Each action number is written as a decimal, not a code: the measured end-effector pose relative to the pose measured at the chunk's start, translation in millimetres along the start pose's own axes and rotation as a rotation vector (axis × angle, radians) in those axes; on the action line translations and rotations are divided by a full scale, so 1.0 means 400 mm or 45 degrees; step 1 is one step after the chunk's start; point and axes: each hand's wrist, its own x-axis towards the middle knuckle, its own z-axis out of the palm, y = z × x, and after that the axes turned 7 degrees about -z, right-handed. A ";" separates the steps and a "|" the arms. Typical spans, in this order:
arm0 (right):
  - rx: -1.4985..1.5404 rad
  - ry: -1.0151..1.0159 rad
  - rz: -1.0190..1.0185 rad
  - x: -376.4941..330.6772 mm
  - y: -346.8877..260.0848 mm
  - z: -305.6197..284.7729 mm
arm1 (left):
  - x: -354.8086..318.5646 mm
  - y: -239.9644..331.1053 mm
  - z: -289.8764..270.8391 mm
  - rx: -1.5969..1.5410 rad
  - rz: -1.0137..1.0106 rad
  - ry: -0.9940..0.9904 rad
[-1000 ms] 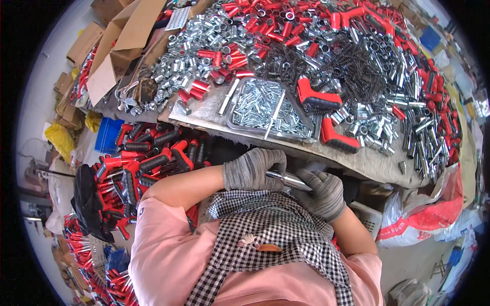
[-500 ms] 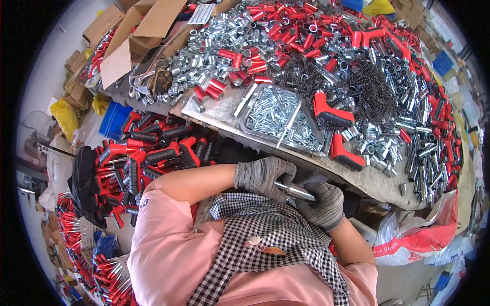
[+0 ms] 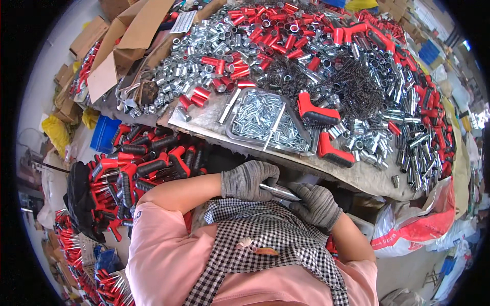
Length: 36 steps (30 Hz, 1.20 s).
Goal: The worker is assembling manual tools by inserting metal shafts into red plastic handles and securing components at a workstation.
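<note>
A tube's [image 3: 278, 192] held between left hand [image 3: 249, 181] and right hand [image 3: 317, 205], right before the tabletop [image 3: 365, 177]; pins [image 3: 258, 116] are piled in a tray [image 3: 246, 142] there, springs [image 3: 358, 87] heaped behind.

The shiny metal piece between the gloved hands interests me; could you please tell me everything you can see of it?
The metal piece is slim, roughly cylindrical and smooth, silvery with bright and dark reflections along its side. It lies slantwise, its left end higher in the picture, between the checked apron and the workbench edge. The left hand grips its left end, the right hand its right. The gloves partly hide both ends.
</note>
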 end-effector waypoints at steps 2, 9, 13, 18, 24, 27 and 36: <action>-0.035 -0.020 -0.006 0.005 -0.008 0.004 | -0.009 0.002 0.001 0.050 0.014 0.037; 0.009 0.114 -0.010 -0.014 -0.044 0.016 | -0.027 -0.013 -0.007 -0.415 -0.143 -0.043; 0.171 0.278 0.063 -0.044 -0.043 0.033 | -0.032 -0.147 -0.126 0.862 0.238 0.759; 0.605 0.391 0.211 -0.037 -0.067 0.029 | -0.113 -0.312 -0.422 0.608 -1.444 0.991; 0.521 0.290 0.200 -0.038 -0.043 0.049 | -0.118 -0.436 -0.469 0.431 -1.559 0.867; 0.495 0.303 0.180 -0.040 -0.031 0.072 | -0.110 -0.489 -0.486 0.408 -1.511 0.643; 0.874 0.425 0.249 -0.032 -0.033 0.100 | -0.141 -0.329 -0.414 0.080 -0.782 1.168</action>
